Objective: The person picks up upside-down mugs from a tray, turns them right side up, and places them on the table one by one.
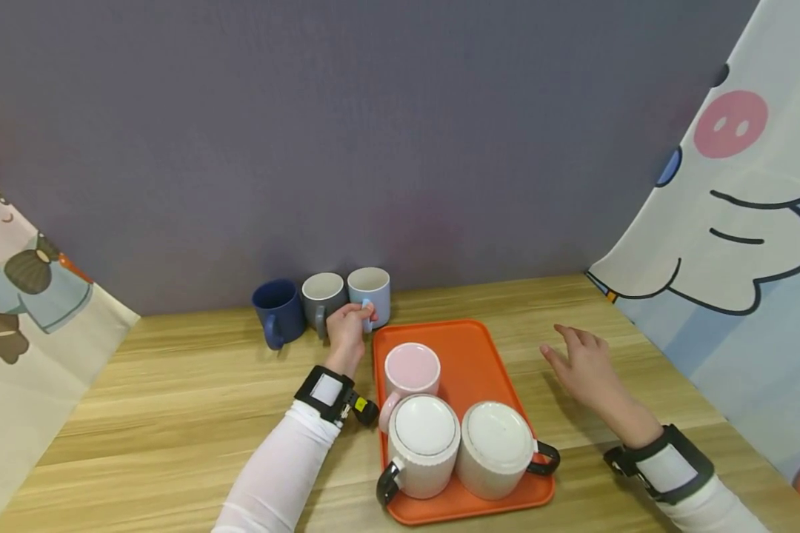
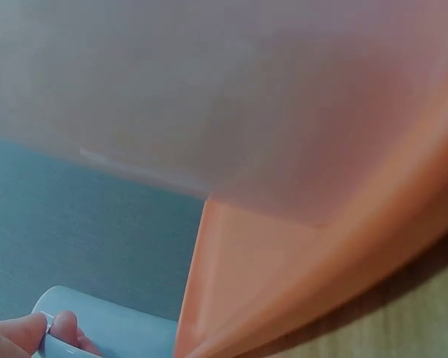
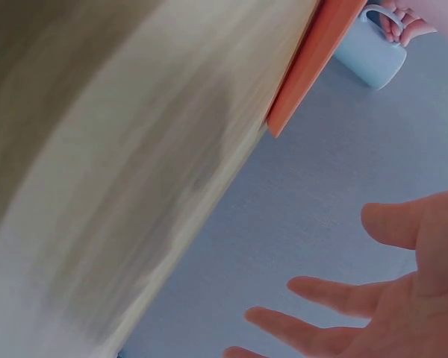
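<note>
My left hand (image 1: 347,334) pinches the handle of a light blue mug (image 1: 381,296), the rightmost of three upright mugs at the back. The same mug (image 2: 127,328) and pinching fingers (image 2: 63,326) show low in the left wrist view. Over the wood to the right of the orange tray (image 1: 463,340), my right hand (image 1: 583,370) has its fingers spread and holds nothing. On the tray, a pink mug (image 1: 412,368) and two white mugs with black handles, one left (image 1: 425,426) and one right (image 1: 496,437), stand upside down.
Left of the light blue mug stand a grey mug (image 1: 323,296) and a dark blue mug (image 1: 280,307). A grey wall (image 1: 400,148) rises behind the table (image 1: 173,414). Printed cloths hang at the left (image 1: 33,385) and right (image 1: 767,244).
</note>
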Tool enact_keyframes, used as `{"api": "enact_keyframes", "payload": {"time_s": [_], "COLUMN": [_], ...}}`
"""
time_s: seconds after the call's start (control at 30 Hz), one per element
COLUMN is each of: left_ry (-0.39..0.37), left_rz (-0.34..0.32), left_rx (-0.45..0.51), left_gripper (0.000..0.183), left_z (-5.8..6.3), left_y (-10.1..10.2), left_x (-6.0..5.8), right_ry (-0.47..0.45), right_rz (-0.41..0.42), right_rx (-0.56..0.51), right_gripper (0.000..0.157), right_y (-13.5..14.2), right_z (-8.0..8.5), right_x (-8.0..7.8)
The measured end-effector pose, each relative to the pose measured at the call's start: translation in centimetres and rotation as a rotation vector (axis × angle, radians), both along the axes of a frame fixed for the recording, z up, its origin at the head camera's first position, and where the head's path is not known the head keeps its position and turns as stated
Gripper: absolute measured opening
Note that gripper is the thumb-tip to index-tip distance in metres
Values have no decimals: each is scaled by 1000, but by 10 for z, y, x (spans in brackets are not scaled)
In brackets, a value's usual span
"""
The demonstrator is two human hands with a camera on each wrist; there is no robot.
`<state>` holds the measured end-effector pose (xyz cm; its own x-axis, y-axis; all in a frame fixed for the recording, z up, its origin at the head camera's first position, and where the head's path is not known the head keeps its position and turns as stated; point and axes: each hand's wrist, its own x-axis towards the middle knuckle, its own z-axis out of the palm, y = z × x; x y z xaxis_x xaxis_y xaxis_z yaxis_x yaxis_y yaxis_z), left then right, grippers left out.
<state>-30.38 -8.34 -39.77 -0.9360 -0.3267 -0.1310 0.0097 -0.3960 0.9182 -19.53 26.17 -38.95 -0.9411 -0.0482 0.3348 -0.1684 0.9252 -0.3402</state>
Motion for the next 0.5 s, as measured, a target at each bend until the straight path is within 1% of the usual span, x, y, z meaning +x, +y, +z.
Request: {"api": "enact_keyframes", "payload": {"time_s": [0.13, 0.23, 0.4, 0.5], "left_ry": [2, -2, -1, -3], "left_rz": [1, 0, -11, -24], "left_rx": [-1, -2, -9, -6], "left_gripper": [14, 13, 11, 11], "left_z": [-1, -1, 0, -1], "left_y": [1, 2, 1, 0], "left_x": [-1, -1, 0, 0], "right_ry": [3, -11, -23, -23], "right_rz": [2, 3, 3, 2], "right_rx": [-4, -6, -2, 1], "right_gripper": [51, 52, 53, 52], "right_y": [1, 2, 2, 2], "right_z": [-1, 0, 2, 2], "right_x": [0, 1, 1, 1]}}
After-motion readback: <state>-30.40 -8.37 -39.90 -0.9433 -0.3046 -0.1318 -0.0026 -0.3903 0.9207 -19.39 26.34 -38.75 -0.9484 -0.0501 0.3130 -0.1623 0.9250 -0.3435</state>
